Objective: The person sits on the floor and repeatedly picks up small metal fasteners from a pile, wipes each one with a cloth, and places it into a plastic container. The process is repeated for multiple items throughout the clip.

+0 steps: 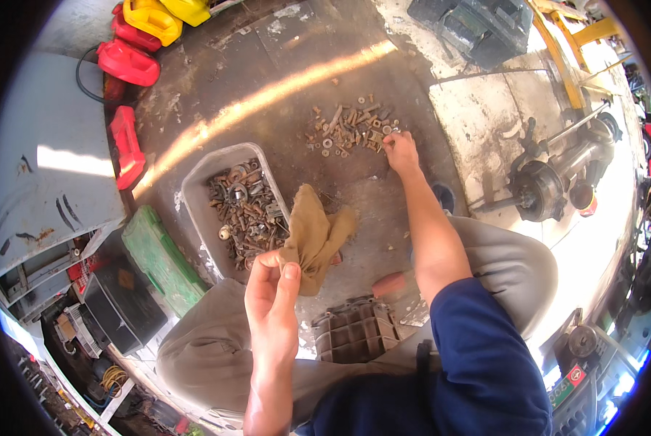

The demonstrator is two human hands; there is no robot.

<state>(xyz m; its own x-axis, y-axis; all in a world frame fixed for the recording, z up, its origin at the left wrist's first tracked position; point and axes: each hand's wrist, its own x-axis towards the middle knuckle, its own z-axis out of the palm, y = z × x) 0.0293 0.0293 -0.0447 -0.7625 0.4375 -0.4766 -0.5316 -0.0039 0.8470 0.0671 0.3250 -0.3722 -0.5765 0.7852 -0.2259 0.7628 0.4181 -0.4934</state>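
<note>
My left hand [273, 291] pinches a tan cloth rag [311, 240] between thumb and fingers; the rag hangs beside the right rim of a grey plastic bin. Rusty bolts, nuts and other metal hardware [246, 210] fill the floor of that bin [194, 212]. My right arm reaches forward to a loose pile of rusty bolts, nuts and washers [352, 122] on the dirty floor. At the pile's right edge, the fingertips of my right hand [399, 147] are closed together on or against a small metal piece, too small to name.
Red fuel cans [128, 62] and a green plastic case [162, 259] stand left. A ribbed metal part [355, 329] lies between my legs, near a reddish block [389, 284]. At right are a greasy axle-like assembly [537, 188], a yellow frame [562, 54] and a black case [478, 27].
</note>
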